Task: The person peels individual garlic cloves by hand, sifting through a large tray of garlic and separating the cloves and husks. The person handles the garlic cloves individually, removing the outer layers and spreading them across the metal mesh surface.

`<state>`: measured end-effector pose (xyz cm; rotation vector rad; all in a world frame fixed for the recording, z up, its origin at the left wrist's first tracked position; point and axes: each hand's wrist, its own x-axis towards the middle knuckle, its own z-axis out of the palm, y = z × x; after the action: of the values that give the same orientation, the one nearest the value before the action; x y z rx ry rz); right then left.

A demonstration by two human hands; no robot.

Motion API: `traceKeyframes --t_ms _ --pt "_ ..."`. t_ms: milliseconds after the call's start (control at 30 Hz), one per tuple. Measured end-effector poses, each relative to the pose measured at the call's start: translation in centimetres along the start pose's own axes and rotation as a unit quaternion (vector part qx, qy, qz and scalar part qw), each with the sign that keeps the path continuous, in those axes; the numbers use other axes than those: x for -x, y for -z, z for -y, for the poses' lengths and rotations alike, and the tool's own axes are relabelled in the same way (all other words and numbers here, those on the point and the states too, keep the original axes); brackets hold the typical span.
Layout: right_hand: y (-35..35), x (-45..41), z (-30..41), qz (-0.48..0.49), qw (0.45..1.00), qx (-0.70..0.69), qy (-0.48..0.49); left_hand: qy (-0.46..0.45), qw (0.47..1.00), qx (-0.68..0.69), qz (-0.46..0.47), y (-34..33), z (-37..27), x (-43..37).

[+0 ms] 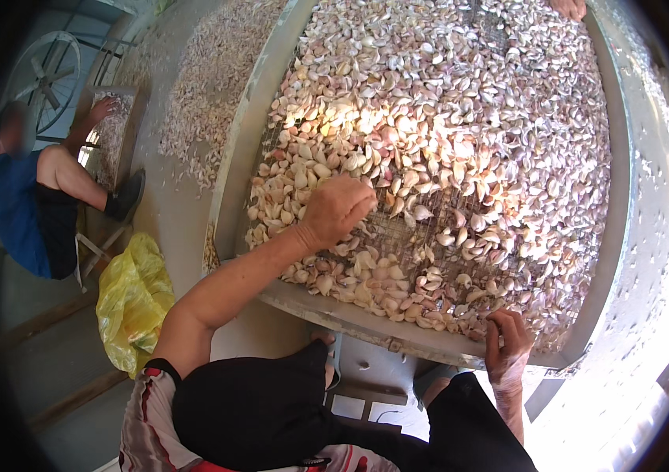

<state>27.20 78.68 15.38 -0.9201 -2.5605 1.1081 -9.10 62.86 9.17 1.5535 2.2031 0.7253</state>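
A wood-framed wire-mesh tray (334, 312) full of loose garlic cloves (417, 141) stands before me. My left hand (337, 209) is over the left part of the tray, fingers curled down among the cloves; whether it holds one is hidden. At the near right edge is my right hand (508, 345), its bent fingertips close to the cloves by the rim and its grip unclear. Between my hands, patches of bare wire mesh (396, 230) show through. A row of cloves (370, 283) lies along the near side.
Another person's hand (570, 7) is at the tray's far right corner. To the left, a seated person (28, 200) reaches into a smaller box (113, 141). A yellow plastic bag (134, 301) stands by my left arm. More cloves (216, 76) cover the floor beyond the tray's left side.
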Motion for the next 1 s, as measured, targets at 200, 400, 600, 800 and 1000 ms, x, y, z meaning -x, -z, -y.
traceKeyframes --t_ms 200,400,600,800,1000 --pt "-1.1 -0.1 0.4 -0.002 0.999 0.031 0.032 0.118 0.971 -0.207 0.016 -0.4 0.7 -8.2" --pt "-1.0 0.2 0.4 -0.012 0.999 0.033 0.011 -0.048 0.978 -0.18 0.096 -5.0 -6.4 -5.0" --pt "-0.5 0.5 0.0 -0.009 0.998 0.058 0.01 -0.12 0.975 -0.102 0.156 -1.8 -8.4 3.3" --pt "-0.6 0.0 0.3 0.004 0.999 0.042 0.022 -0.029 0.977 -0.119 -0.177 6.4 7.6 0.3" --pt "-1.2 0.0 0.3 0.007 0.998 0.058 0.035 0.19 0.953 -0.194 -0.132 2.9 11.4 -5.4"
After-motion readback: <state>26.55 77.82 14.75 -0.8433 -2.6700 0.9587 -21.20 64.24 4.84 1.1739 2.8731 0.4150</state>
